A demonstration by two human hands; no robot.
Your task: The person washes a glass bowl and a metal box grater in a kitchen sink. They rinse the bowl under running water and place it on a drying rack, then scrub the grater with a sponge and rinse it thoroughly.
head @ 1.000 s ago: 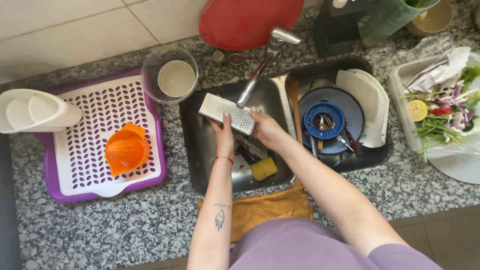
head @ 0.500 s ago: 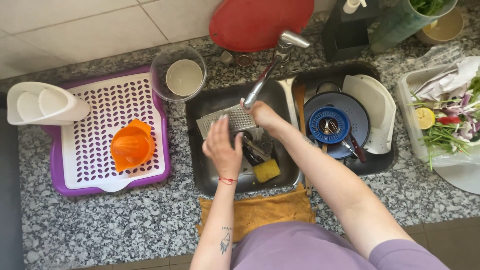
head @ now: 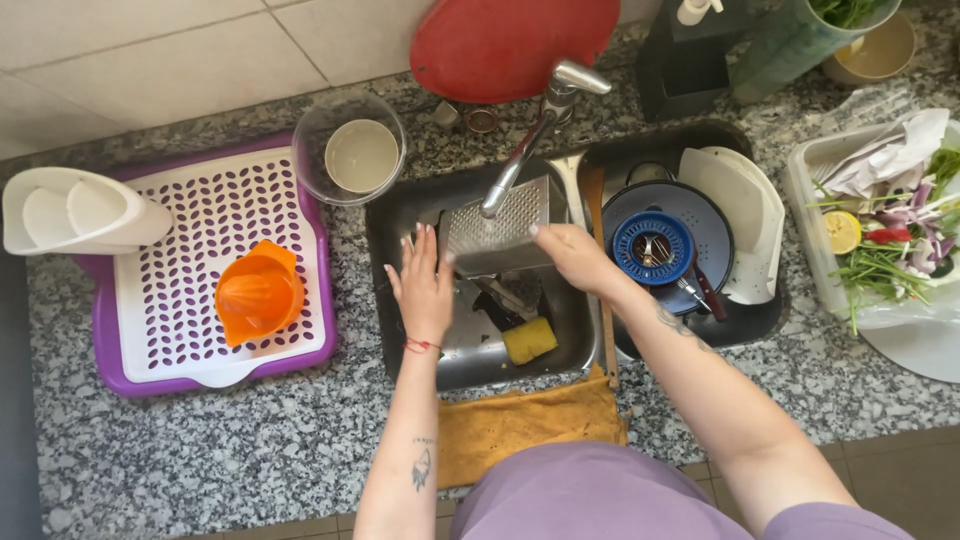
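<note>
Granite surface (head: 250,450) surrounds the sink (head: 400,300) at frame centre, where the right hand (head: 575,258) has its fingers clamped on the metal grater (head: 495,235) under the tap (head: 520,160), left hand (head: 425,285) flat with fingers spread alongside; rigid, wet, likely slippery, best gripped by its smooth edges.

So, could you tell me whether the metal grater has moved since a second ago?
Yes. The metal grater has shifted from left of the tap spout to directly beneath it, held by the right hand.
</note>
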